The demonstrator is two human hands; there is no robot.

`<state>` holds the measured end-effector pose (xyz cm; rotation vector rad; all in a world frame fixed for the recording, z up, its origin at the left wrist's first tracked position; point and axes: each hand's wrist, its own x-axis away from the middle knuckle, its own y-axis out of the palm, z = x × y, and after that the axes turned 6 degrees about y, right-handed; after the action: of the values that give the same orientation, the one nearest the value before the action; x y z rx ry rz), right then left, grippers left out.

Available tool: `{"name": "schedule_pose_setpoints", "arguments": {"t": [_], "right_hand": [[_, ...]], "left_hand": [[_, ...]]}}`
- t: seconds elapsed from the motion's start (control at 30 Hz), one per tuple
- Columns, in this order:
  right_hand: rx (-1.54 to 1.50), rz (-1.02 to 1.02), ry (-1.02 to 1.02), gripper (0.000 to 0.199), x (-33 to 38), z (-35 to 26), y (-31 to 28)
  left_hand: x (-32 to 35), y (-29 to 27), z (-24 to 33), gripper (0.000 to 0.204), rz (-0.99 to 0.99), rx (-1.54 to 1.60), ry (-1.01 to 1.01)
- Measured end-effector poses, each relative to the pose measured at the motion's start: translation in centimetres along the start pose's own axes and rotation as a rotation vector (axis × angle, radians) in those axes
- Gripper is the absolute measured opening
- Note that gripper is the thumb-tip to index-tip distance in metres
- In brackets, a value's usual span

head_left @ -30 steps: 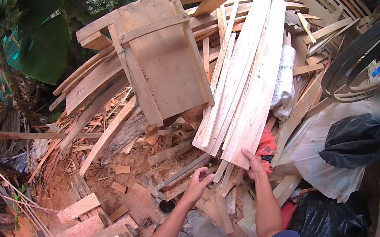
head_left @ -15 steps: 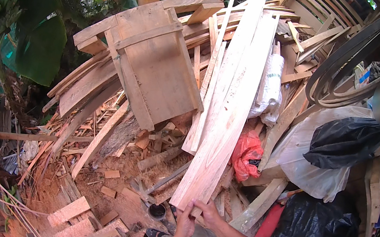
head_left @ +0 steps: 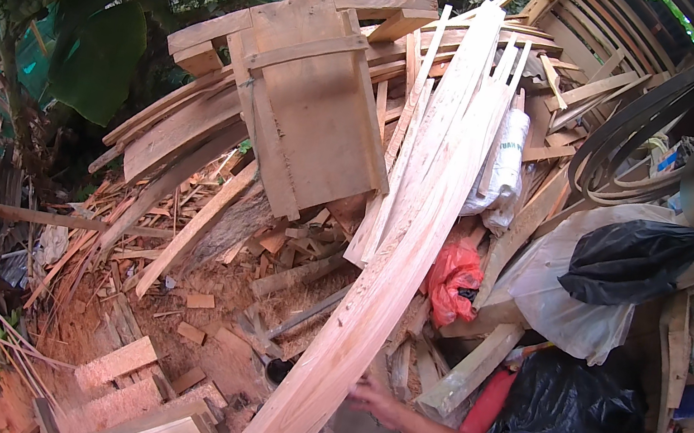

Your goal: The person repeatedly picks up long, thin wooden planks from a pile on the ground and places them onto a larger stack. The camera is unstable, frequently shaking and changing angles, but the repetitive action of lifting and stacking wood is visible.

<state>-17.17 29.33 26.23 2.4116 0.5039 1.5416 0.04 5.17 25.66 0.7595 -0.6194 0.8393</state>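
A long, pale, freshly sawn plank [head_left: 344, 344] slants from the lower edge up to the woodpile, its near end by the lower edge of the view. It lies partly over another long pale board [head_left: 435, 130]. My right hand [head_left: 378, 402] is beside the plank's right edge, its fingers loosely stretched toward the wood and slightly blurred; whether they touch it I cannot tell. My left hand does not show; the plank's near end and the picture's edge cover that area.
A wooden panel with a crossbar [head_left: 308, 118] rests on curved timbers at the left. Cut blocks [head_left: 116, 363] and sawdust lie below. To the right are a red plastic bag [head_left: 451, 280], a white sack [head_left: 508, 156], black bags [head_left: 568, 405] and coiled dark bands [head_left: 595, 157].
The plank has come toward me and down to the left, its near end reaching the lower edge. My right hand has let go of its end; my left hand has left the view.
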Motion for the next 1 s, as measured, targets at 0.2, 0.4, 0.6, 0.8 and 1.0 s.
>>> {"name": "schedule_pose_setpoints", "arguments": {"t": [0.2,0.4,0.6,0.8,1.0], "right_hand": [[-0.419,0.111,-0.429,0.069,-3.7,-9.6,-3.2],[-0.491,0.054,-0.404,0.067,-4.8,-8.1,-0.3],[-0.657,0.001,-0.248,0.07,-3.1,-6.3,7.3],[-0.679,0.027,-0.242,0.069,-4.8,-2.8,14.1],[-0.534,-0.092,-0.002,0.055,-4.9,4.4,18.6]], "left_hand": [[0.0,-1.6,2.1,0.058,0.092,0.031,0.1],[1.6,-5.6,4.0,0.059,0.176,0.1,0.223],[4.9,-10.7,5.9,0.06,0.229,0.2,0.428],[4.0,-6.2,0.8,0.063,-0.183,0.469,0.452],[-1.9,3.1,0.3,0.052,0.211,0.699,0.477]]}}
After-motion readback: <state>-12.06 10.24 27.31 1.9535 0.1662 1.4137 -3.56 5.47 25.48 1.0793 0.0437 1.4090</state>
